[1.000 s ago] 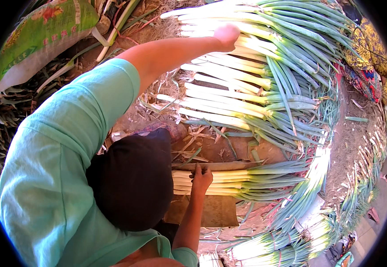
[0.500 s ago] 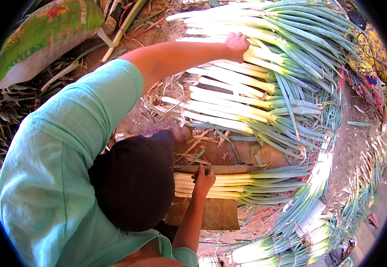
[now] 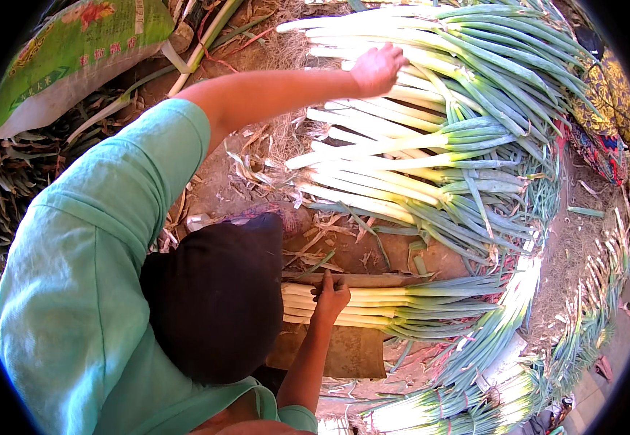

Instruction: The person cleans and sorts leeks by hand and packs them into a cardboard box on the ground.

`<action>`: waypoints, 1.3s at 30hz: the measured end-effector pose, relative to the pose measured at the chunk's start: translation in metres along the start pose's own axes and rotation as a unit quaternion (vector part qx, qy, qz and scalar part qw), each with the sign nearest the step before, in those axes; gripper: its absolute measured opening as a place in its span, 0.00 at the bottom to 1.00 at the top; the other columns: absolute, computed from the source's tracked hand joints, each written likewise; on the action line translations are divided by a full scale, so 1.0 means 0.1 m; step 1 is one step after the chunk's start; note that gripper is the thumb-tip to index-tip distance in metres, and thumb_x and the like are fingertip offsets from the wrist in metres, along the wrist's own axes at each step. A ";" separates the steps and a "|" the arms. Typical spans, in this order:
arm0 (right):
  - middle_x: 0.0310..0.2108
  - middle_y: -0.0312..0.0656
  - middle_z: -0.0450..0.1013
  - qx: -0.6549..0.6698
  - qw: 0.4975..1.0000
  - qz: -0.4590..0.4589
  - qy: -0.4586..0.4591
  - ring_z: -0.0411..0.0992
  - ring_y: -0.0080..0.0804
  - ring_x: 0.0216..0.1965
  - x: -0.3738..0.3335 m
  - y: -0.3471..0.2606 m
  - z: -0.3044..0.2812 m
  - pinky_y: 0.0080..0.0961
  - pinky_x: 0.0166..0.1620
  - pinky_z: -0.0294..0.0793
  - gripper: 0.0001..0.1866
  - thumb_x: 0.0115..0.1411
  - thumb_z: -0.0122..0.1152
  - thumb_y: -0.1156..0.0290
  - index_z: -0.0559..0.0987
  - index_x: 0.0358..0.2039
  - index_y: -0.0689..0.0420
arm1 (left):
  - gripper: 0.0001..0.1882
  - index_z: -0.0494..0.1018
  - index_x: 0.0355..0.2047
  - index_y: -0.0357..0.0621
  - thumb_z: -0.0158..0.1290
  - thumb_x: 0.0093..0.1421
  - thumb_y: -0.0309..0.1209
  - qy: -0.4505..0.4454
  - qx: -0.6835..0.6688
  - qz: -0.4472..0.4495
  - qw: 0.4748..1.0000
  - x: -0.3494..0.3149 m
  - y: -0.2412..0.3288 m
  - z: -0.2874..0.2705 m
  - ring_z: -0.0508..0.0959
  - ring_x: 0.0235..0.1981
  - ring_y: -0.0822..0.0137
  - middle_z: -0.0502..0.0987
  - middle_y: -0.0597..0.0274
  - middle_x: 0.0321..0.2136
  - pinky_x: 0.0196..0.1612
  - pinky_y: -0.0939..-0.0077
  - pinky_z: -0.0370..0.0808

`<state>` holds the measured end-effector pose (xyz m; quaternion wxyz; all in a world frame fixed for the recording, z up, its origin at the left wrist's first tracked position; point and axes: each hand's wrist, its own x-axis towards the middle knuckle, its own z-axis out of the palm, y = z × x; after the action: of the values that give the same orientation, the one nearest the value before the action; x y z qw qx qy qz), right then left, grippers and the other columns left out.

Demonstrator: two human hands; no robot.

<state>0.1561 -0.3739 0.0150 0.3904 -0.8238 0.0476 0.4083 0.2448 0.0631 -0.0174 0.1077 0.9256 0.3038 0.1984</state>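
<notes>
Teal fabric fills the nearest part of the view: a shirt [image 3: 90,246] worn by the person, beside a dark rounded cloth shape [image 3: 217,301]. Just past that shape, the right hand [image 3: 332,298] rests against a lower row of Welsh onions [image 3: 402,308], their pale shafts at left, green leaves at right; its fingers are bent, but whether they pinch a stalk cannot be told. A brown sheet [image 3: 347,355] lies below this row, a wooden strip [image 3: 376,280] along its upper edge.

Farther out, the left hand [image 3: 378,70] is over the white shafts of a larger spread of Welsh onions [image 3: 431,156] — fingers partly bent, grip slightly blurred and impossible to tell. Beyond lie banded bundles [image 3: 431,413] at lower right, a green-and-white sack [image 3: 76,65] at upper left — and yellow patterned cloth [image 3: 611,90] at far right.
</notes>
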 end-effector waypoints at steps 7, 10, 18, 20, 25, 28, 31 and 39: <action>0.14 0.40 0.69 0.024 1.000 -0.005 0.012 0.67 0.24 0.12 0.04 0.06 0.03 0.20 0.15 0.61 0.13 0.57 0.59 0.68 0.69 0.21 0.60 | 0.19 0.69 0.43 0.38 0.50 0.60 0.42 -0.317 -0.034 -0.062 0.946 0.16 0.21 0.01 0.74 0.42 0.54 0.71 0.50 0.42 0.40 0.59 0.74; 0.14 0.40 0.69 0.017 1.000 -0.013 0.010 0.66 0.23 0.13 0.06 0.09 0.03 0.21 0.16 0.61 0.14 0.57 0.60 0.68 0.70 0.20 0.62 | 0.20 0.68 0.43 0.38 0.55 0.57 0.39 -0.203 0.001 -0.049 0.978 -0.16 0.13 0.30 0.75 0.42 0.53 0.72 0.48 0.41 0.39 0.59 0.74; 0.16 0.39 0.69 -0.031 0.999 0.007 -0.014 0.68 0.23 0.14 0.07 0.03 -0.10 0.19 0.16 0.62 0.10 0.57 0.58 0.69 0.70 0.24 0.60 | 0.12 0.69 0.36 0.34 0.50 0.56 0.32 -0.310 -0.020 0.012 0.951 -0.17 0.40 -0.27 0.77 0.32 0.51 0.76 0.48 0.26 0.36 0.59 0.74; 0.16 0.38 0.69 0.003 1.000 -0.018 -0.005 0.67 0.21 0.15 0.02 -0.20 -0.09 0.18 0.17 0.62 0.09 0.58 0.58 0.69 0.72 0.25 0.61 | 0.13 0.69 0.36 0.33 0.50 0.56 0.33 -0.323 -0.067 -0.009 0.944 -0.36 0.40 -0.49 0.77 0.30 0.52 0.76 0.49 0.26 0.35 0.59 0.74; 0.17 0.36 0.68 0.050 0.989 -0.126 -0.054 0.65 0.20 0.15 0.08 -0.61 0.07 0.16 0.19 0.61 0.10 0.60 0.55 0.66 0.74 0.29 0.60 | 0.17 0.68 0.35 0.35 0.55 0.54 0.37 -0.391 -0.149 -0.050 0.907 -0.96 0.41 -1.12 0.77 0.23 0.51 0.75 0.48 0.24 0.28 0.60 0.74; 0.25 0.39 0.72 0.141 0.973 -0.009 -0.183 0.70 0.25 0.25 -0.08 -1.17 0.38 0.20 0.28 0.67 0.18 0.63 0.49 0.56 0.74 0.37 0.60 | 0.18 0.67 0.35 0.37 0.57 0.51 0.38 -0.343 -0.155 -0.017 0.926 -1.41 0.41 -1.37 0.76 0.23 0.46 0.74 0.45 0.21 0.28 0.56 0.72; 0.31 0.43 0.73 0.304 0.908 0.003 -0.286 0.71 0.31 0.33 -0.05 -1.42 0.70 0.23 0.35 0.69 0.24 0.63 0.47 0.51 0.70 0.44 0.61 | 0.20 0.66 0.35 0.37 0.58 0.50 0.39 -0.360 -0.174 -0.047 0.915 -1.63 0.51 -1.80 0.75 0.24 0.43 0.73 0.43 0.20 0.29 0.54 0.71; 0.36 0.43 0.70 0.476 0.815 0.031 -0.330 0.71 0.37 0.40 0.14 -1.99 1.13 0.39 0.46 0.70 0.16 0.63 0.50 0.59 0.69 0.43 0.57 | 0.24 0.64 0.38 0.35 0.58 0.49 0.40 -0.369 -0.186 0.005 0.911 -2.05 0.58 -3.15 0.74 0.22 0.41 0.71 0.43 0.16 0.25 0.51 0.69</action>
<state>0.1728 -0.1564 0.0840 0.7134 -0.3490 0.1301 0.5936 -0.0127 -0.0821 0.2218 0.3810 0.8977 0.1952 -0.1043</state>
